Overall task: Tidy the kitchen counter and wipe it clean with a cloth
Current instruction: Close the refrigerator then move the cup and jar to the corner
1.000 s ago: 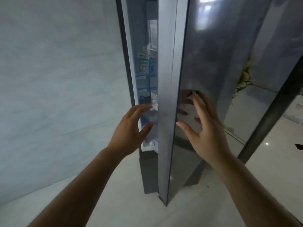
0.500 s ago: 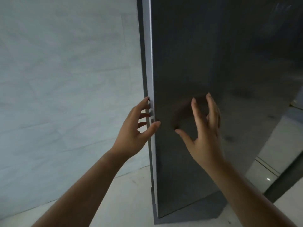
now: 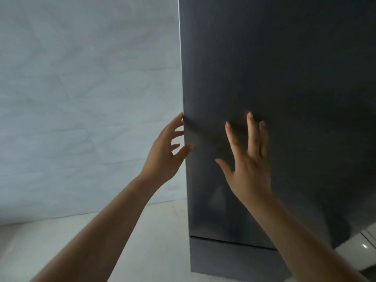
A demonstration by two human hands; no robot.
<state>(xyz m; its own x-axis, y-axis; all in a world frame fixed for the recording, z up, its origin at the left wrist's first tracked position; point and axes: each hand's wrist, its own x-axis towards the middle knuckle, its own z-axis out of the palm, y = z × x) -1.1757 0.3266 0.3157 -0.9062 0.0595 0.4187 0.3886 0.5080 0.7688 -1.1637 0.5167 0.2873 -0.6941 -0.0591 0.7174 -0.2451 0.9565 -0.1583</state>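
Note:
A tall dark grey fridge door fills the right half of the view and sits flush with the fridge body. My right hand lies flat on the door with its fingers spread. My left hand is at the door's left edge, fingers apart, its thumb touching the front face. Neither hand holds anything. The counter and the cloth are out of sight.
A pale marbled wall stands on the left, right beside the fridge. A light tiled floor runs below it. The fridge's dark base panel meets the floor at the bottom right.
The fridge door swung from partly open, with shelves showing, to fully shut. Both hands followed it, the right pressing on its face and the left sliding along its edge.

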